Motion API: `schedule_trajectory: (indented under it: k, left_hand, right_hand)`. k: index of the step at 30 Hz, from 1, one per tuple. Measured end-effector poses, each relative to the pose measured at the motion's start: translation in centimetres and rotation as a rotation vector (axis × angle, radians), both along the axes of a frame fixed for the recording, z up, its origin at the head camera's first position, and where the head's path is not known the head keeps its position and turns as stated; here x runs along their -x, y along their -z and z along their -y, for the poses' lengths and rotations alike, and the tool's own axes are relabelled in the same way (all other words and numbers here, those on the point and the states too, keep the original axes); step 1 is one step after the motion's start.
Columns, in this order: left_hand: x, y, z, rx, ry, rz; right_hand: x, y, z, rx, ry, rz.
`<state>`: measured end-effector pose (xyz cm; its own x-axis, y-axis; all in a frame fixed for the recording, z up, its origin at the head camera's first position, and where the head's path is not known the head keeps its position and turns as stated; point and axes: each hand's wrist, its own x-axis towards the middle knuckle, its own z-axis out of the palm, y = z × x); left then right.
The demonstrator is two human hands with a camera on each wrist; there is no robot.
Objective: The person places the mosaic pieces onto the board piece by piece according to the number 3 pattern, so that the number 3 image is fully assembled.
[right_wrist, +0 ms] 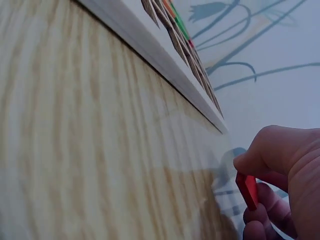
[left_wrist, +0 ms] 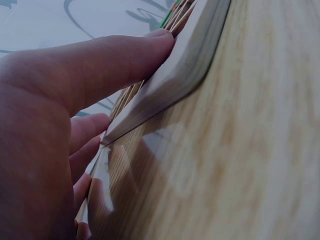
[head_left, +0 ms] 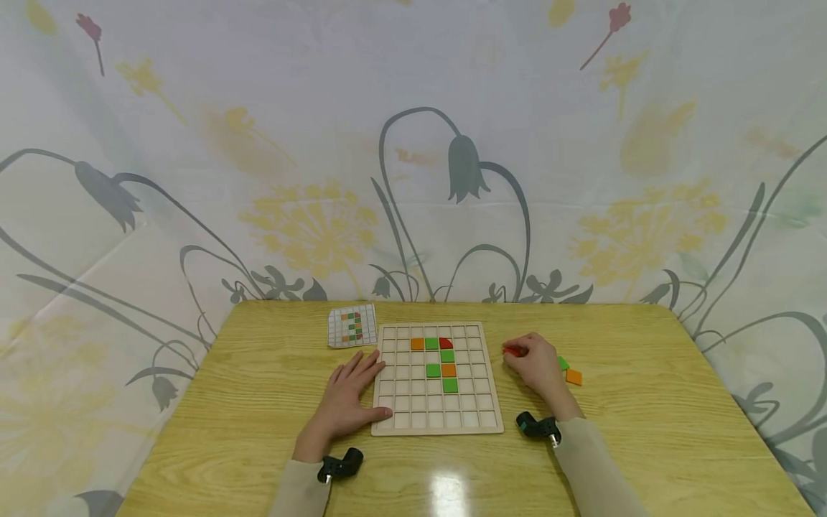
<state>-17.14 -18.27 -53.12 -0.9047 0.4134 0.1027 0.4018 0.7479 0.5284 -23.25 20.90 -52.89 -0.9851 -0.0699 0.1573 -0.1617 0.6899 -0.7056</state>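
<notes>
A square wooden grid board [head_left: 413,403] lies on the table, with several green, orange and red tiles set in its upper middle cells. My left hand [head_left: 345,398] rests at the board's left edge, fingers spread and thumb [left_wrist: 125,55] lying over the rim near the front corner. To the right of the board, my right hand [head_left: 535,362] pinches a red tile [right_wrist: 247,190] between thumb and fingertips. Behind that hand lie an orange tile [head_left: 573,377] and a green tile [head_left: 563,363], partly covered by the hand.
A small card [head_left: 334,330] printed with a coloured grid pattern lies at the board's upper left. The wooden table [head_left: 213,431] ends at the back against a flower-patterned cloth [head_left: 413,237]. Each wrist wears a black camera mount [head_left: 536,426].
</notes>
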Motion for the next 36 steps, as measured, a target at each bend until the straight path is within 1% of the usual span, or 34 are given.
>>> schedule_trajectory:
  k: [4, 11, 15, 19, 23, 28, 34, 36]
  left_hand:
    - [0.0, 0.0, 0.0, -0.001, -0.001, 0.004]
    - [-0.1, -0.2, 0.0, 0.001, 0.002, 0.005]
    - [-0.2, -0.2, 0.0, -0.003, 0.0, 0.002]
    - [-0.1, -0.1, 0.0, -0.009, -0.001, -0.001]
    - [-0.1, -0.1, -0.1, -0.012, -0.006, -0.001]
    - [-0.2, -0.1, -0.1, -0.009, -0.009, -0.003]
    - [-0.1, -0.1, -0.1, -0.008, -0.007, -0.003]
    - [-0.1, -0.2, -0.1, -0.008, -0.007, -0.007]
  right_hand:
    - [-0.3, -0.3, 0.0, 0.022, -0.008, -0.009]
    - [-0.8, -0.8, 0.3, 0.06, -0.028, 0.022]
    - [-1.4, -1.2, 0.7, 0.06, -0.049, 0.033]
    - [-2.2, -1.7, 1.3, 0.098, -0.069, 0.06]
    - [-2.7, -2.1, 2.1, 0.168, -0.094, 0.09]
    - [-3.4, -2.6, 3.0, 0.287, -0.154, 0.108]
    - [-4.1, -2.8, 3.8, 0.51, -0.263, 0.25]
    - [-4.3, -2.9, 4.1, 0.565, -0.304, 0.292]
